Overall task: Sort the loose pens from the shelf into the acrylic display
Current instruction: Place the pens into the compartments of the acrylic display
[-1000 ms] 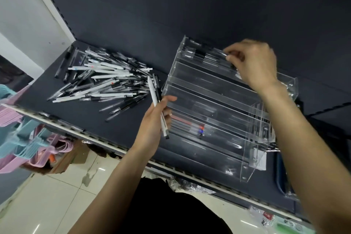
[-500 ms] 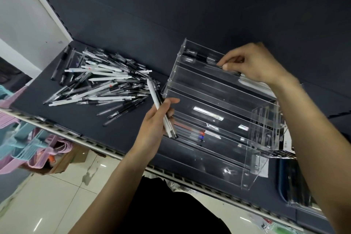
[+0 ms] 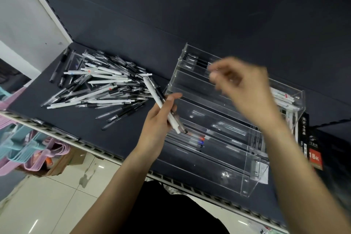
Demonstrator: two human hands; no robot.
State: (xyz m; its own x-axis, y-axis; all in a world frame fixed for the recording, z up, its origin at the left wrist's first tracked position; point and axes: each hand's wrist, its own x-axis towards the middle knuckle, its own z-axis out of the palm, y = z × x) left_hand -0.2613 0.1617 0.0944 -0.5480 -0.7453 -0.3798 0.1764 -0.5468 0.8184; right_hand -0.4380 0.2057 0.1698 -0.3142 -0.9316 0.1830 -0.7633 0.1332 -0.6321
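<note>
A small bundle of pens (image 3: 164, 107), one white and at least one dark, is being gripped in the left hand (image 3: 158, 121), just over the display's (image 3: 245, 175) near-left edge. The right hand (image 3: 241, 85) is blurred above the upper tiers; whether anything is being pinched there cannot be told. A pile (image 3: 98, 89) is lying on the shelf (image 3: 79, 121), left of the display. Judged best: one pen is being drawn off at a time, matched by colour, and laid flat along its tier.
</note>
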